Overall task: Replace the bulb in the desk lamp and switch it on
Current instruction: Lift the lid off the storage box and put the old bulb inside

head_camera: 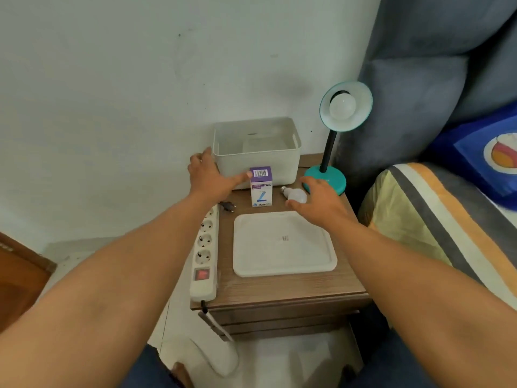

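A teal desk lamp (326, 179) stands at the back right of a small wooden table (279, 289), its shade tilted toward me with a white bulb (342, 106) in the socket. A loose white bulb (295, 195) lies on the table by the lamp's base. Beside it stands a purple and white bulb box (261, 190). My right hand (319, 201) hovers open just over the loose bulb, thumb close to it. My left hand (212, 175) is open, its thumb touching the box's top left corner.
A white bin (256, 148) sits at the back against the wall. A white tray (284, 243) lies in the middle. A power strip (205, 247) with a red switch runs along the left edge; a black plug (228, 205) lies loose near it. A bed is to the right.
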